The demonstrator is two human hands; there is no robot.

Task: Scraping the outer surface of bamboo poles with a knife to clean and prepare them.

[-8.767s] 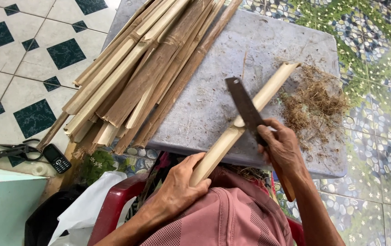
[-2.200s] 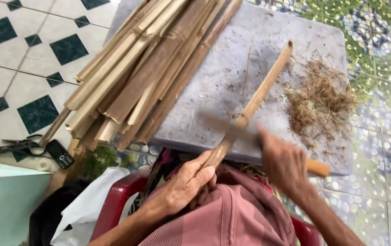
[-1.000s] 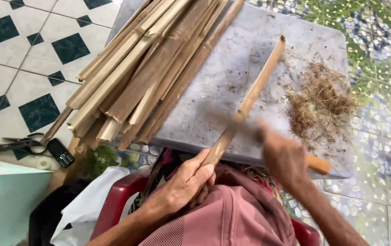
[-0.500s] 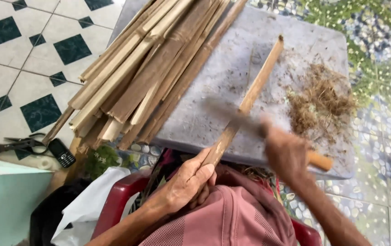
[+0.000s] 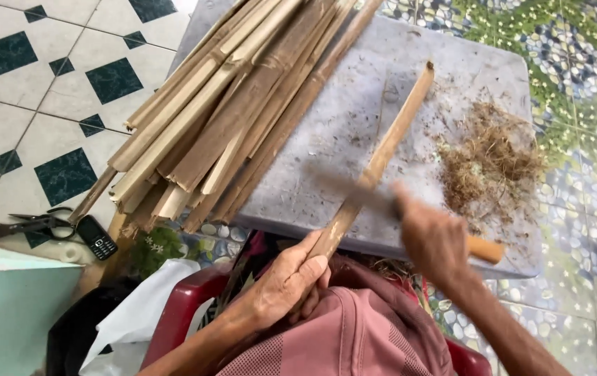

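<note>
L hand gripping near end of long tan bamboo strip, slanted across rough grey slab | R hand closed on knife, wood handle, blade blurred, crossing strip mid-length | dry fibrous shavings on slab, R side | bundle of flat bamboo slats on slab's L edge

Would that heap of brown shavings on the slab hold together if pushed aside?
Probably not: the shavings look like loose, dry, wispy fibres, so they would likely scatter and weigh little. Stray bits already dot the grey slab around them.
</note>
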